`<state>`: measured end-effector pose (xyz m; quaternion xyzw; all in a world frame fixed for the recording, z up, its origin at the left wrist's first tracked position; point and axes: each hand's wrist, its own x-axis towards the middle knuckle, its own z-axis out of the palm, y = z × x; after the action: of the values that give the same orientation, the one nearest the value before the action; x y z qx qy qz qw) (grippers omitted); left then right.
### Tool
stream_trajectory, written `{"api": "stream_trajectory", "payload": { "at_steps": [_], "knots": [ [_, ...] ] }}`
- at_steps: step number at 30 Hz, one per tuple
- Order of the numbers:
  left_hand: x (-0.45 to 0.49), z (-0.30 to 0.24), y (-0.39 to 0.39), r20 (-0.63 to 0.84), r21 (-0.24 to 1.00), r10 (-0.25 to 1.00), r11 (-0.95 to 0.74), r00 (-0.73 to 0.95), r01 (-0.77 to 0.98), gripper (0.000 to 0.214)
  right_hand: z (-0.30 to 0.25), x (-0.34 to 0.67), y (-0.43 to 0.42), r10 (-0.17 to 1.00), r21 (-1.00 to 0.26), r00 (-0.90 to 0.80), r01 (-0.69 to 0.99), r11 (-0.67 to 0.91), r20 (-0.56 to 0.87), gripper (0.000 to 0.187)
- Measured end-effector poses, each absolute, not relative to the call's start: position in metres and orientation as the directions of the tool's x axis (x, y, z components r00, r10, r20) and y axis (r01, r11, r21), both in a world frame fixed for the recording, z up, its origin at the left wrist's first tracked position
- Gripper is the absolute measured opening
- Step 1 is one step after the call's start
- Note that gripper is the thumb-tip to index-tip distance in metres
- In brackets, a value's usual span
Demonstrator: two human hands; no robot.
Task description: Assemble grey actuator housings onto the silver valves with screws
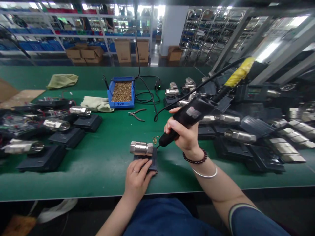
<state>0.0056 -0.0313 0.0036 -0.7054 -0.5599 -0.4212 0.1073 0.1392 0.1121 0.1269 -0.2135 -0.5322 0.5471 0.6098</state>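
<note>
A black electric screwdriver is in my right hand, its fingers wrapped round the body. The tool slants down to the left, and its bit ends at the right edge of a dark plastic housing. A silver metal fitting sits on this housing. My left hand lies over the front of the housing, fingers pressed on it and holding it against the table. Just behind the housing is a small heap of brass-coloured screws. Whether the bit sits in a screw is too small to tell.
A blue bin of small brass-coloured screws stands behind, with pliers before it. Cloths lie to its left. Housings with metal fittings line the left; more units crowd the right. A black cable hangs down behind.
</note>
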Motion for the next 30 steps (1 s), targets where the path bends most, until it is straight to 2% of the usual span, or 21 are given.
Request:
{"api": "stream_trajectory", "payload": {
  "at_steps": [12, 19, 30],
  "knots": [
    [0.004, 0.008, -0.031, 0.722, 0.323, 0.691, -0.362, 0.020, 0.874, 0.022, 0.138, 0.144, 0.112, 0.886, -0.840, -0.158, -0.426, 0.337, 0.436, 0.025],
    [0.012, 0.040, -0.026, 0.661, 0.447, 0.746, -0.308, -0.078, 0.840, 0.018, 0.169, 0.165, 0.089, 0.891, -0.775, -0.131, -0.558, 0.296, 0.434, 0.023],
    [0.030, 0.049, -0.015, 0.662, 0.476, 0.748, -0.377, -0.042, 0.794, 0.019, 0.182, 0.184, 0.065, 0.865, -0.781, -0.242, -0.579, 0.234, 0.439, 0.026]
  ]
}}
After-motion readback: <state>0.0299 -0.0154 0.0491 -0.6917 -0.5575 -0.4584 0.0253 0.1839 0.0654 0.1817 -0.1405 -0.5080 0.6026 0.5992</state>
